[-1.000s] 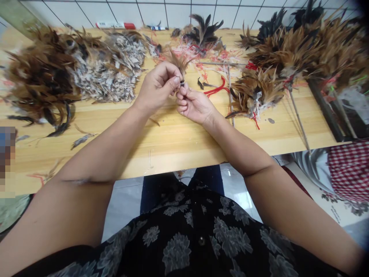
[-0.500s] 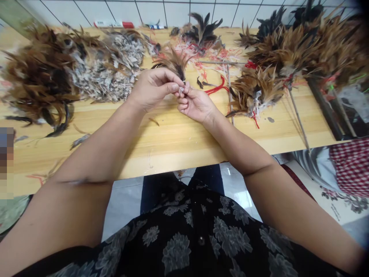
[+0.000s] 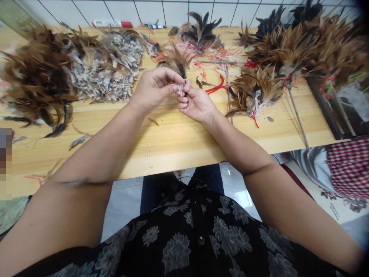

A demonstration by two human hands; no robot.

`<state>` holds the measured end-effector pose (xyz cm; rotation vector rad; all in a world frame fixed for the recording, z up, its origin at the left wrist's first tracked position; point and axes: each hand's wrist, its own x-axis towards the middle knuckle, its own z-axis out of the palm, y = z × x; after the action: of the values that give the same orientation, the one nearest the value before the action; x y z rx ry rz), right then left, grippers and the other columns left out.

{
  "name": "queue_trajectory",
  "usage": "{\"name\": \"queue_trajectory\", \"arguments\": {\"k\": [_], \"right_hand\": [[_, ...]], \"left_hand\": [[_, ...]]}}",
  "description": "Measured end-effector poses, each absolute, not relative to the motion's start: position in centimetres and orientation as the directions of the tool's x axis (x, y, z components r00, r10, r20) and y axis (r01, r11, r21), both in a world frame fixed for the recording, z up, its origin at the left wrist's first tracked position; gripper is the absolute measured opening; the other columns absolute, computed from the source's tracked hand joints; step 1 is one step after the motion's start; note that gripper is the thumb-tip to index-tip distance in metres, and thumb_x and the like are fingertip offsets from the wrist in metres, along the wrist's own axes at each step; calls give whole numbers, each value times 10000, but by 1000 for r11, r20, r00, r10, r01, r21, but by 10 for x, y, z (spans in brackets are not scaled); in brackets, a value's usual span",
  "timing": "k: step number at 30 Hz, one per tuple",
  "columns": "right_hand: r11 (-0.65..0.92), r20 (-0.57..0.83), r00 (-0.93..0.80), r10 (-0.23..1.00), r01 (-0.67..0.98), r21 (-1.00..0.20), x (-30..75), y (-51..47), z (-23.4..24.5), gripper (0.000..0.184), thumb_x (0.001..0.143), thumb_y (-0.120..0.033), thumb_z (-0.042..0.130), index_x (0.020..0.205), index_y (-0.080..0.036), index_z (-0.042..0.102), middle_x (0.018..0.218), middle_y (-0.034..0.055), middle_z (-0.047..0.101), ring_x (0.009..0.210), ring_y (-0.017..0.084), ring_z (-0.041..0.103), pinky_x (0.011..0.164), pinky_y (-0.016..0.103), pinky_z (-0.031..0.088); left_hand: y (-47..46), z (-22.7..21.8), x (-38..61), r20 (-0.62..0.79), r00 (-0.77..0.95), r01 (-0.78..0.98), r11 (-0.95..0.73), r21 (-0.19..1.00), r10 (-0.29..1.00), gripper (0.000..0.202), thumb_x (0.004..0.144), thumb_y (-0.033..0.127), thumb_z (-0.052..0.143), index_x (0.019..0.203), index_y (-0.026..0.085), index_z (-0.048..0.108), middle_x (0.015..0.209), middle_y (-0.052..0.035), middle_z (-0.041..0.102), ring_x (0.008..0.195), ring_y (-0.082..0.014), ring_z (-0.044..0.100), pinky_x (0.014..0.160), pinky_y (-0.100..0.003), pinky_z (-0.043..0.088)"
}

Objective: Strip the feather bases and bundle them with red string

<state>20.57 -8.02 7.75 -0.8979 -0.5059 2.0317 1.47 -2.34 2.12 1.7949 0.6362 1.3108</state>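
Head view: right hand (image 3: pixel 197 103) has its fingers pinched on one feather bundle (image 3: pixel 181 66) up at 12 o'clock, left hand (image 3: pixel 158 89) clamped on one clear strip (image 3: pixel 180 90). Two pens around 11: red-capped marker (image 3: pixel 112 24), blue-and-white pen (image 3: pixel 155 26), lettering's too tiny to read tbh.

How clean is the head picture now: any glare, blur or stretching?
Head view: floor shows glare; brown feather pile at left looks soft; arms seem stretched toward the lower corners; upper right corner dark; pixelated patch on left edge; clear strip between left hand and right hand lacks fine detail.
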Motion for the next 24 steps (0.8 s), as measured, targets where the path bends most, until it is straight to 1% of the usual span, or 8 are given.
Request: {"name": "queue_trajectory", "arguments": {"k": [2, 4, 9, 13, 15, 18, 20, 24], "right_hand": [[-567, -410, -394, 823, -521, -638, 205, -80, 77, 365, 1250, -141, 574, 932, -254, 436, 742, -104, 512, 558, 50, 363, 543, 128, 304], [-571, -411, -401, 819, -502, -650, 204, -80, 75, 356, 1248, -146, 573, 932, -252, 451, 748, -100, 516, 560, 53, 363, 543, 132, 304], [-584, -414, -419, 808, -474, -659, 202, -80, 73, 324, 1230, -137, 590, 932, -243, 517, 739, -91, 529, 562, 74, 385, 533, 157, 311], [-585, -417, -416, 808, -490, -646, 202, -82, 75, 336, 1219, -136, 627, 927, -248, 504, 726, -99, 533, 558, 78, 385, 534, 163, 308], [-590, -420, -419, 805, -488, -643, 203, -83, 76, 338, 1227, -131, 612, 928, -245, 504, 708, -104, 521, 550, 71, 381, 534, 154, 301], [-595, -426, -421, 801, -477, -647, 202, -84, 77, 369, 1253, -117, 534, 908, -237, 486, 678, -107, 492, 538, 57, 364, 539, 133, 293], [-592, -429, -414, 803, -469, -656, 202, -83, 76, 382, 1260, -120, 516, 898, -237, 475, 669, -108, 473, 531, 53, 347, 538, 129, 287], [-569, -417, -396, 818, -458, -683, 200, -81, 71, 369, 1245, -119, 549, 904, -241, 477, 682, -108, 466, 536, 54, 351, 539, 130, 287]], "left_hand": [[-20, 20, 14, 547, 346, -13, -579, 815, 762, 548, 933, 879, 1081, 1113, 394, 900, 1015, 6, 909, 790, -248, 780, 798, -553, 739], [-14, 16, 13, 549, 329, 28, -589, 807, 768, 534, 955, 912, 1032, 1091, 418, 882, 970, 5, 882, 760, -258, 739, 782, -584, 721], [3, -4, 20, 613, 188, -26, -620, 784, 767, 833, 790, 1066, 1027, 1108, 372, 692, 869, 8, 739, 660, -223, 624, 615, -513, 658], [3, -11, 23, 645, 180, -12, -654, 757, 743, 849, 881, 1093, 940, 1121, 362, 582, 920, 20, 703, 652, -201, 568, 586, -480, 624], [-2, -11, 21, 654, 217, 37, -676, 736, 724, 766, 976, 1055, 886, 1146, 352, 635, 945, 5, 728, 686, -205, 576, 635, -473, 616], [-10, -7, 16, 669, 251, 151, -711, 687, 700, 559, 1130, 883, 823, 1205, 336, 729, 992, -21, 769, 793, -230, 651, 799, -491, 620], [-16, -4, 13, 685, 267, 233, -735, 637, 678, 447, 1158, 777, 812, 1214, 336, 762, 996, -30, 791, 837, -256, 695, 857, -509, 616], [-22, 3, 10, 711, 305, 330, -771, 545, 633, 325, 1140, 646, 818, 1260, 344, 805, 1102, -58, 857, 924, -299, 754, 861, -523, 646]]}}
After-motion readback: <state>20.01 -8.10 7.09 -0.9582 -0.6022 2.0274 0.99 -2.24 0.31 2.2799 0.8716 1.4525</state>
